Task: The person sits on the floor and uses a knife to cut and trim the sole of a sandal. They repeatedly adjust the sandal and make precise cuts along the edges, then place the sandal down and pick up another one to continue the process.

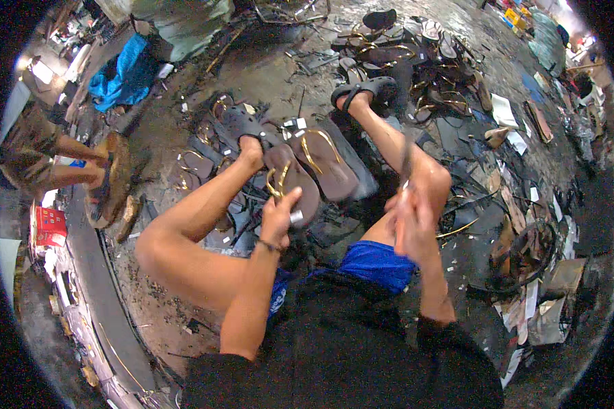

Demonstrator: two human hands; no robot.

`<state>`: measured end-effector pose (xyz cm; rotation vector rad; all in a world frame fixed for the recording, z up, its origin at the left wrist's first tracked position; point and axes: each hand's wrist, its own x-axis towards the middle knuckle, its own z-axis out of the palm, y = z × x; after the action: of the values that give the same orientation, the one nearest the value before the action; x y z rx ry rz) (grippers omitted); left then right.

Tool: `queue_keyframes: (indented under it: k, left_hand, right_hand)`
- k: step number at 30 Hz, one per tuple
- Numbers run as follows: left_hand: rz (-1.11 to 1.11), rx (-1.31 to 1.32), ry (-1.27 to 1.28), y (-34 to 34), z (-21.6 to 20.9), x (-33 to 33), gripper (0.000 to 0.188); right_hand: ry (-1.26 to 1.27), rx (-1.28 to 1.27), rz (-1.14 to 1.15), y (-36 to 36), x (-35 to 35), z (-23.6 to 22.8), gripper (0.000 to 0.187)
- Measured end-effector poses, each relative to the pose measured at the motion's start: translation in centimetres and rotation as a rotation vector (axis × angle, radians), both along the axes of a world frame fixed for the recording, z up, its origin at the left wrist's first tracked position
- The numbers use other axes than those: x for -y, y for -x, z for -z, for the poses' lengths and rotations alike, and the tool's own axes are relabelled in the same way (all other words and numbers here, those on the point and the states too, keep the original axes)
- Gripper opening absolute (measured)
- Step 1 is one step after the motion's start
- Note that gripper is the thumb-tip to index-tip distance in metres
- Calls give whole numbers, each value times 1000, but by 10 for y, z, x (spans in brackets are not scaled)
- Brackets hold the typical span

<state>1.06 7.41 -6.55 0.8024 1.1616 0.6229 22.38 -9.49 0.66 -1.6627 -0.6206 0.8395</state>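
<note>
My left hand [275,221] grips a brown sandal [300,191] with a gold thong strap, holding it near the heel end between my legs. Touching or very close to it is a second brown sandal [338,174], also gold-strapped, lying on dark flat material. Raised over my right thigh, my right hand [413,221] is closed around the handle of a long dark tool [407,160] that points upward. Motion blurs this tool, so its exact kind cannot be made out.
Several gold-strapped sandals [385,56] are heaped at the far right. Scraps and cut pieces litter the floor. Another person's foot in a brown sandal [109,178] stands at left, near a blue bag [124,73] and a red box [50,226]. A black ring [551,255] lies right.
</note>
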Motion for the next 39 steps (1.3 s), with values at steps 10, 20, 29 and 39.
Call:
queue_keyframes:
  k: [10,20,29,39]
  left_hand:
    - [34,59,178,-40,85,-44,27]
    - [39,118,256,-40,78,-51,29]
    - [77,174,242,-32,81,-59,27]
    - [59,273,328,-36,85,-56,29]
  right_hand:
    - [398,278,-283,59,54,27,43]
    - [481,427,-410,58,21,54,37]
    - [537,426,-485,41,-25,70,30]
    - [607,475,-538,19,-85,95,41]
